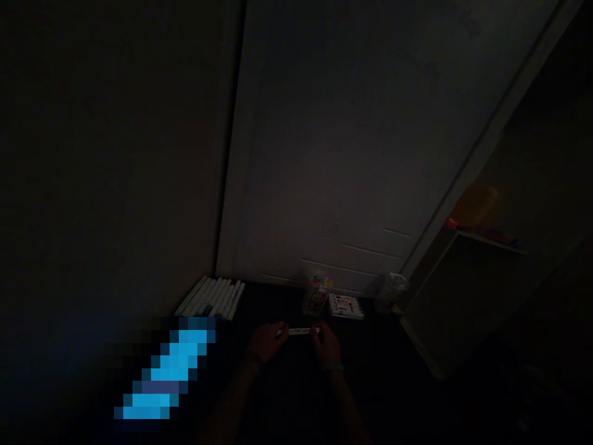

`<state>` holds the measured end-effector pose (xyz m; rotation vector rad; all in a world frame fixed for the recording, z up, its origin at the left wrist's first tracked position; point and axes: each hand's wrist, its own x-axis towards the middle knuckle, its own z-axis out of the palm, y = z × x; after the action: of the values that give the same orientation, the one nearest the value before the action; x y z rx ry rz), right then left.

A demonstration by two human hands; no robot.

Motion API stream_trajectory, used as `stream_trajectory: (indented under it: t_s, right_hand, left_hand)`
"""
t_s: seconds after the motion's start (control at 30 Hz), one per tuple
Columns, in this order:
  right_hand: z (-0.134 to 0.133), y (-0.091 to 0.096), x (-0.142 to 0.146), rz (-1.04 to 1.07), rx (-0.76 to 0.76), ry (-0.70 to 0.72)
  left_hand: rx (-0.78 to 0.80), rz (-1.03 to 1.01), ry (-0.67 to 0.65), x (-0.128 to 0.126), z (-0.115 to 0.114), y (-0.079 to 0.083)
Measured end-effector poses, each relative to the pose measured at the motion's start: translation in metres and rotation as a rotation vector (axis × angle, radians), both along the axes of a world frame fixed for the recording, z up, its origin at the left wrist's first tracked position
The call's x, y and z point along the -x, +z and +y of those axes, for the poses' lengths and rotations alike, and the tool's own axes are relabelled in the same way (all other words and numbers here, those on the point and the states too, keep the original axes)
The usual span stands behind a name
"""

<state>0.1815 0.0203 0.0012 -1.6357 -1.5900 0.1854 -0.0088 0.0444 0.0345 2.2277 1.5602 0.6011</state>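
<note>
A white marker (300, 332) with dark print lies level between my two hands. My left hand (270, 341) closes on its left end, and my right hand (326, 343), with a band at the wrist, grips the right end. The dim light hides the finer finger detail. Beyond my left hand, a row of white markers (217, 295) lies side by side. Straight ahead stands a clear jar (316, 295) with small coloured pieces near its top. To its right is a stack of white, printed markers (345, 306).
A clear container (392, 292) stands at the back right, by the pale panel (338, 154) that rises behind the dark tabletop. On the left, a bright blue pixelated screen (171, 364) glows. Farther right, a shelf (491, 241) carries an orange rounded thing (477, 206).
</note>
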Motion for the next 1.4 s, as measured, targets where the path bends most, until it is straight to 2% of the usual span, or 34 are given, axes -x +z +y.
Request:
stream_trajectory:
  t_s: [0.5, 0.8, 1.17, 1.4]
  right_hand:
    - [0.002, -0.004, -0.002, -0.005, -0.002, -0.011]
    - [0.001, -0.003, -0.003, 0.046, -0.049, 0.032]
    - [0.001, -0.002, -0.005, 0.052, 0.024, 0.016]
    - [0.001, -0.001, -0.005, 0.076, 0.018, -0.001]
  left_hand:
    - [-0.043, -0.003, -0.007, 0.000, 0.007, -0.013]
    - [-0.033, 0.009, 0.005, -0.002, 0.007, -0.013]
    - [-0.027, 0.032, -0.001, -0.002, 0.005, -0.009]
    - [-0.039, 0.037, 0.017, -0.003, 0.010, -0.013]
